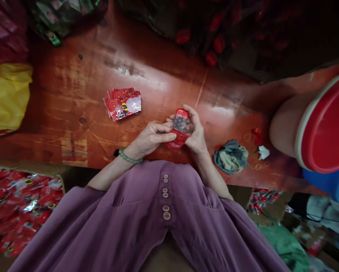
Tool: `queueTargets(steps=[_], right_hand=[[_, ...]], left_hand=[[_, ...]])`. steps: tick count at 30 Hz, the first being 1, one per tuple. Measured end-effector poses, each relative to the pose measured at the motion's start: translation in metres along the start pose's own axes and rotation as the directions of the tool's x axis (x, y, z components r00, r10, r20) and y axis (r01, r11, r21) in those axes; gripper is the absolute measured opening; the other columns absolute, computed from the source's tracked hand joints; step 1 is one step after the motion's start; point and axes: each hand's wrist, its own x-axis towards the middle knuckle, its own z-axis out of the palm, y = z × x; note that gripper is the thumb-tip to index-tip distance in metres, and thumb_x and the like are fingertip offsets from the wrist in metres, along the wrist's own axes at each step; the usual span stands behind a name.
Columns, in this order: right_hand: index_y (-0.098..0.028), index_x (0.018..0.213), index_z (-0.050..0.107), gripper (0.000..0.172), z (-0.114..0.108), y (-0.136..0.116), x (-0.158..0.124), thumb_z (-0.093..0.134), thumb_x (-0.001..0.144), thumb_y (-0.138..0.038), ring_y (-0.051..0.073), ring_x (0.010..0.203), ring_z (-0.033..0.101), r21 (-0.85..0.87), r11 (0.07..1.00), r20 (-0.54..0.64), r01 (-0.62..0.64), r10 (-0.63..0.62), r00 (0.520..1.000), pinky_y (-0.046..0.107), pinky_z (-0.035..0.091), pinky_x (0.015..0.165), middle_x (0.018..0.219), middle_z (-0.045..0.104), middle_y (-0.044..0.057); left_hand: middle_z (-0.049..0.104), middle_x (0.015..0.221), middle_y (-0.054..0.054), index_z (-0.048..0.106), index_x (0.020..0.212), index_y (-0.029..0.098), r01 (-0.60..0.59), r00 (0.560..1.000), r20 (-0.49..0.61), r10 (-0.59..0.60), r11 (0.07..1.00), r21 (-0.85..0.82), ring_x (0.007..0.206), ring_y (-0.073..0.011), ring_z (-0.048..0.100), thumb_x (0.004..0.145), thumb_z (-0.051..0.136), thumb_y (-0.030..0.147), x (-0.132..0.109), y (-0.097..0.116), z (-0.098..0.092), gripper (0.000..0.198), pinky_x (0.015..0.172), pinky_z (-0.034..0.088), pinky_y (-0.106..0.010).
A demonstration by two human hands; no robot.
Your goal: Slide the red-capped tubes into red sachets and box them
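A worn, red-brown table (96,75) fills the head view, a yellow bag (8,100) at its left and a pale bucket (284,117) with a red lid at its right. And here, in the middle near the table's front edge, is the action: a small clear container (181,121) with a red cap, held up against a red packet (176,141). The left hand (154,136) pinches the packet between thumb and fingers; the right hand (196,132) curls round the container's side, its grip narrow. Is the container's base inside the packet or just in front? Cannot tell from here. So this piece looks part-way: container and packet together, both hands engaged, nothing set down. Just left, a fanned stack of packets (123,105) lies flat, seemingly unused. At the far side, a dim heap of red-capped pieces (218,44) suggests plenty left. Down at lower left, a box (52,170) brims with glossy red packs (19,215), perhaps finished ones, though their contents are too blurred to confirm.
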Motion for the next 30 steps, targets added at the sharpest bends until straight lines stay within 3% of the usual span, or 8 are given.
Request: queueTargets(steps=[4, 8, 11, 16, 20, 22, 27, 30], right_hand=[[-0.032, 0.146, 0.023, 0.082, -0.014, 0.016, 0.006, 0.067, 0.082, -0.060, 0.017, 0.091, 0.071, 0.186, 0.983, -0.086, -0.011, 0.028, 0.996, 0.033, 0.061, 0.075, 0.134, 0.058, 0.010], [-0.033, 0.135, 0.040, 0.056, -0.020, 0.013, 0.007, 0.063, 0.088, -0.051, 0.006, 0.057, 0.059, 0.336, 0.942, -0.191, -0.028, 0.097, 0.977, 0.019, 0.046, 0.045, 0.122, 0.065, 0.003], [-0.030, 0.126, 0.049, 0.043, -0.019, -0.006, 0.001, 0.064, 0.090, -0.047, 0.002, 0.045, 0.049, 0.389, 0.918, -0.213, -0.074, 0.168, 0.963, 0.016, 0.036, 0.038, 0.110, 0.070, 0.000], [-0.026, 0.111, 0.055, 0.041, -0.018, -0.046, -0.022, 0.075, 0.082, -0.046, 0.003, 0.037, 0.047, 0.389, 0.896, -0.117, -0.216, 0.281, 0.953, 0.016, 0.031, 0.033, 0.084, 0.072, -0.003], [-0.022, 0.103, 0.064, 0.036, -0.017, -0.065, -0.036, 0.078, 0.079, -0.044, 0.003, 0.033, 0.042, 0.415, 0.865, -0.015, -0.282, 0.316, 0.949, 0.016, 0.027, 0.030, 0.065, 0.065, -0.006], [-0.020, 0.103, 0.068, 0.034, -0.015, -0.068, -0.039, 0.078, 0.079, -0.042, 0.003, 0.033, 0.041, 0.413, 0.858, 0.011, -0.306, 0.331, 0.944, 0.016, 0.027, 0.030, 0.061, 0.063, -0.006], [-0.019, 0.110, 0.065, 0.035, -0.010, -0.066, -0.037, 0.078, 0.081, -0.035, 0.001, 0.033, 0.039, 0.467, 0.798, 0.140, -0.380, 0.358, 0.923, 0.013, 0.027, 0.029, 0.065, 0.065, -0.008], [-0.020, 0.116, 0.058, 0.040, -0.009, -0.062, -0.035, 0.076, 0.083, -0.035, 0.001, 0.031, 0.037, 0.494, 0.740, 0.257, -0.456, 0.377, 0.890, 0.012, 0.026, 0.027, 0.062, 0.066, -0.009]], left_hand=[[0.076, 0.115, -0.008, 0.081, 0.094, 0.025, -0.004, 0.998, -0.066, 0.018, 0.979, 0.203, 0.114, -0.0221, 0.067, 0.082, 0.076, 0.038, -0.010, 0.002, 0.002, 0.018, 0.107, 0.047, -0.039], [0.077, 0.101, -0.007, 0.081, 0.087, 0.024, -0.056, 0.971, -0.191, 0.142, 0.915, 0.400, 0.096, -0.0177, 0.069, 0.079, 0.079, 0.035, -0.018, 0.003, -0.001, 0.014, 0.093, 0.054, -0.034], [0.074, 0.085, -0.003, 0.079, 0.075, 0.023, -0.162, 0.930, -0.209, 0.301, 0.851, 0.500, 0.082, -0.0132, 0.068, 0.074, 0.083, 0.028, -0.021, 0.005, -0.001, 0.007, 0.082, 0.055, -0.029], [0.075, 0.090, -0.003, 0.078, 0.082, 0.023, -0.309, 0.848, -0.112, 0.518, 0.655, 0.690, 0.085, -0.0137, 0.069, 0.074, 0.083, 0.025, -0.027, 0.006, 0.000, 0.009, 0.081, 0.058, -0.029], [0.075, 0.099, -0.003, 0.077, 0.091, 0.023, -0.404, 0.732, 0.046, 0.679, 0.379, 0.833, 0.091, -0.0142, 0.071, 0.082, 0.074, 0.019, -0.031, 0.001, -0.002, 0.010, 0.083, 0.060, -0.029], [0.075, 0.102, -0.003, 0.076, 0.092, 0.023, -0.409, 0.696, 0.114, 0.709, 0.260, 0.875, 0.092, -0.0145, 0.071, 0.084, 0.071, 0.018, -0.032, 0.000, -0.004, 0.010, 0.082, 0.060, -0.029], [0.074, 0.109, -0.005, 0.075, 0.094, 0.023, -0.406, 0.705, 0.239, 0.668, 0.104, 0.908, 0.097, -0.0168, 0.070, 0.089, 0.064, 0.022, -0.038, 0.002, -0.008, 0.012, 0.083, 0.060, -0.033], [0.073, 0.112, -0.005, 0.073, 0.099, 0.025, -0.450, 0.675, 0.318, 0.666, 0.030, 0.892, 0.100, -0.0172, 0.069, 0.090, 0.062, 0.018, -0.039, 0.002, -0.011, 0.016, 0.084, 0.058, -0.034]])
